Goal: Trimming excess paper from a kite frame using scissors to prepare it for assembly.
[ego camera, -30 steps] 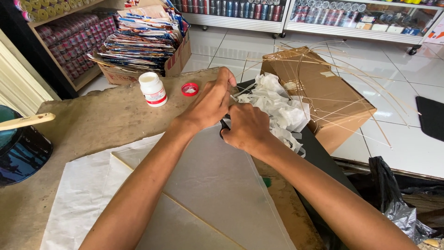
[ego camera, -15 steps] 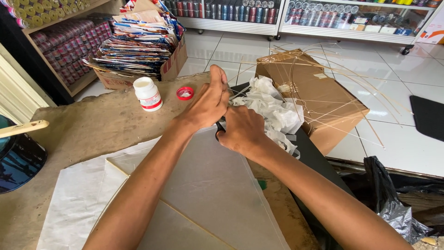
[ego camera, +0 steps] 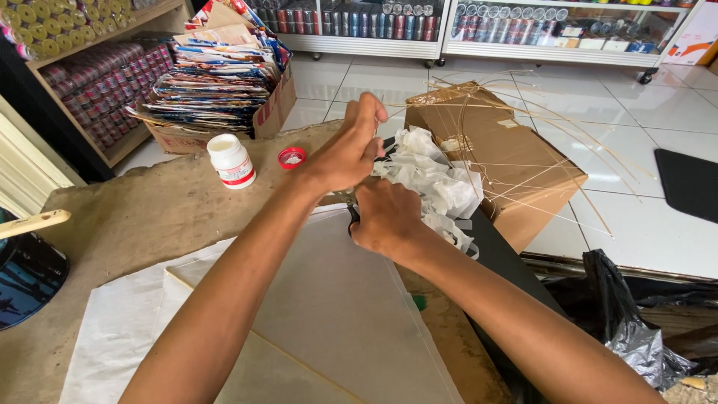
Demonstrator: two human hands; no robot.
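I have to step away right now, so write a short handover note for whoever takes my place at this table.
Left hand: raised over the table's far edge, pinching a thin bamboo stick.
Right hand: closed on the scissors, mostly hidden under it.
Things: pale paper sheet lies flat below the hands; white paper scraps piled beyond them; open white glue bottle and its red cap to the left.
Done: scraps already cut.
Left: cannot tell from this view.
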